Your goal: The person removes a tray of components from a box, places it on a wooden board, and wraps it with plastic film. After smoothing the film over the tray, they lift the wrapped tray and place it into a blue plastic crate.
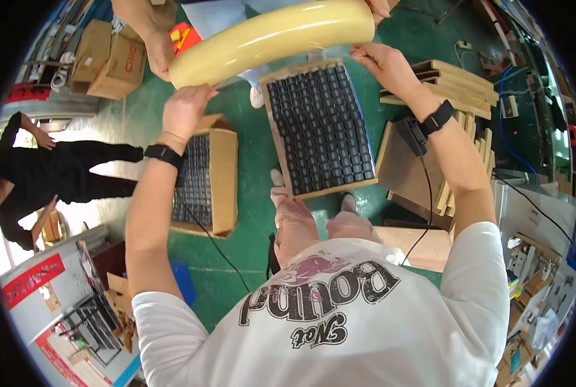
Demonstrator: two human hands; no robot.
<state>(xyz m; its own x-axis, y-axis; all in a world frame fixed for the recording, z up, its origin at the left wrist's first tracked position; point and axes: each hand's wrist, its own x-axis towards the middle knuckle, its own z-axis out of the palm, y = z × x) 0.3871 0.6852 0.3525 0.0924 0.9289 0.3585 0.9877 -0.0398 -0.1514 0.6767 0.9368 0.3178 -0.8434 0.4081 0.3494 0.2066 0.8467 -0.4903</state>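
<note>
A long, glossy yellow roll of film (275, 40) stretches across the top, its ends held by another person's hands. Just below its left end, my left hand (188, 111) is closed in a pinch at the film's near edge. My right hand (390, 72) pinches the clear film (330, 54) under the roll's right end. Beneath the roll stands an open carton (280, 145) packed with rows of black ribbed parts (323, 126). A second open carton (225, 177), holding similar dark parts, sits below my left hand.
Wooden boards (452, 87) and panels are stacked at right. A person in black (62, 168) stands at left, near brown cartons (117, 64). Black cables run from both wristbands (437, 117). Machinery and shelving line the right side; green floor (252, 213) lies between the cartons.
</note>
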